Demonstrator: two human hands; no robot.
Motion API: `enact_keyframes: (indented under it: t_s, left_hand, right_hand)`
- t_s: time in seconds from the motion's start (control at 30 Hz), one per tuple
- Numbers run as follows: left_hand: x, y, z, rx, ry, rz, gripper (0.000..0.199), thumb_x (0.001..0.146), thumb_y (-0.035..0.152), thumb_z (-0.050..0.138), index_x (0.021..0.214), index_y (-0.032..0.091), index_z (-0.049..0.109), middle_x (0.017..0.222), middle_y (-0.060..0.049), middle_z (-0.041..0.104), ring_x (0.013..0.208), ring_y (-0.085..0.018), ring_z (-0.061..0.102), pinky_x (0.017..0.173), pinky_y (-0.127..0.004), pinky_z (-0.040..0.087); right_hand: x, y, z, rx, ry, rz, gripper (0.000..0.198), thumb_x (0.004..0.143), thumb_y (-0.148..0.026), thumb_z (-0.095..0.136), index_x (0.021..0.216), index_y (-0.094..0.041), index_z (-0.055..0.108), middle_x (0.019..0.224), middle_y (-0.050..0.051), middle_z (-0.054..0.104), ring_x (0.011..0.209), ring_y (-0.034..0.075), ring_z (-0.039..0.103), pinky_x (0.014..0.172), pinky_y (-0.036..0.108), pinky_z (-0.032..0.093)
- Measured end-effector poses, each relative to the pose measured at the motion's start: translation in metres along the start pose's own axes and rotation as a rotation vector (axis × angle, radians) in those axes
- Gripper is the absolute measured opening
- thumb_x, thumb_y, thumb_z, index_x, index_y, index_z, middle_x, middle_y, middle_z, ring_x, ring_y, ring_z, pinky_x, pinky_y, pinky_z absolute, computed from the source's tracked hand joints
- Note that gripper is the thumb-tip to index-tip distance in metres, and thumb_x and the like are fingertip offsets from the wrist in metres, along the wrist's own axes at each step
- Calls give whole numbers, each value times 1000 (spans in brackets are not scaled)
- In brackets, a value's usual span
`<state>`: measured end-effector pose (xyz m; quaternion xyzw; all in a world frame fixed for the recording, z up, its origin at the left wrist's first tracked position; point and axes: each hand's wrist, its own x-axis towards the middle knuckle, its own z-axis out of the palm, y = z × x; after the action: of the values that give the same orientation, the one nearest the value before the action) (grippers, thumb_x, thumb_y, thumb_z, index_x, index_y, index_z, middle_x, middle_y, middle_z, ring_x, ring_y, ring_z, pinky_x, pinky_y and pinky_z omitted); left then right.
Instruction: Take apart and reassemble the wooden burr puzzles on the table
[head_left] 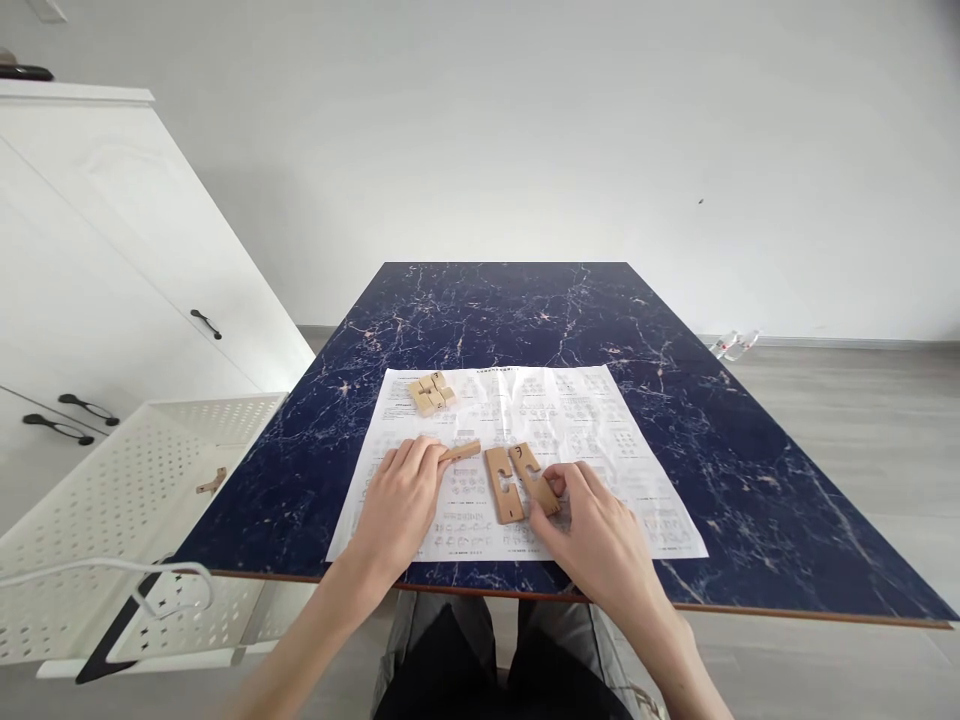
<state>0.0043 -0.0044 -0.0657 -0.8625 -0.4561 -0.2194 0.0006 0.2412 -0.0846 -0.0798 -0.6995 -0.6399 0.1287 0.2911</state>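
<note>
A printed instruction sheet [480,545] with small diagrams lies on the blue marbled table. My left hand [401,500] grips a narrow wooden puzzle piece [460,452], whose free end points right above the sheet. Fingers and thumb of my right hand [592,520] pinch the lower end of a notched wooden puzzle piece marked 3 [525,461]. Just left of it lies another notched piece marked 1 [504,490], their notches facing each other. A small cluster of paler wooden pieces [432,394], also numbered, rests near the sheet's upper left corner.
The blue table [510,310] ends close to my lap. At left stand a white cabinet [135,220] and a perforated white basket [82,520] with a small wooden piece [212,481] and a white cable [112,567]. Clear plastic objects [735,345] are near the wall at right.
</note>
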Motion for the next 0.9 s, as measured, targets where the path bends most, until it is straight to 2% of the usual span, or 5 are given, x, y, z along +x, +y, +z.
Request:
enact_keyframes:
  t_s: [0.2, 0.33, 0.47, 0.57, 0.9]
  left_hand:
    - [-5, 17, -21, -667, -123, -365, 38, 113, 50, 41, 108, 21, 65, 88, -3, 74, 68, -18, 69, 63, -28, 52]
    - [-10, 25, -22, -930, -139, -451, 42, 111, 55, 44, 118, 20, 65, 87, -3, 71, 63, -14, 60, 58, -26, 47]
    - [-17, 21, -14, -958, -192, -453, 45, 112, 54, 41, 134, 20, 61, 75, 1, 61, 61, -15, 51, 56, -26, 41]
    - [-20, 19, -14, -946, -178, -416, 46, 114, 52, 38, 142, 21, 56, 81, 0, 60, 68, -16, 53, 65, -28, 45]
    - [-28, 20, -18, -766, -137, -357, 47, 114, 48, 35, 150, 23, 53, 85, -2, 63, 75, -20, 60, 75, -33, 52]
  right_hand:
    - [-2, 1, -9, 138, -46, -23, 18, 107, -43, 51, 105, -25, 52, 70, -4, 56, 49, 16, 51, 46, 26, 32]
    - [-12, -16, -14, 324, -12, -51, 21, 110, -46, 48, 110, -26, 53, 72, -5, 55, 52, 15, 47, 49, 26, 35]
    - [-18, -43, -11, 475, -116, -103, 16, 109, -41, 51, 107, -26, 56, 69, -6, 49, 56, 14, 46, 54, 26, 38]
    - [-16, -55, -5, 540, -147, -55, 18, 108, -42, 52, 103, -26, 57, 70, -5, 48, 57, 15, 46, 52, 26, 36]
    - [-10, -64, -2, 655, -226, 47, 24, 107, -46, 55, 97, -24, 55, 73, -3, 56, 61, 15, 46, 53, 26, 36]
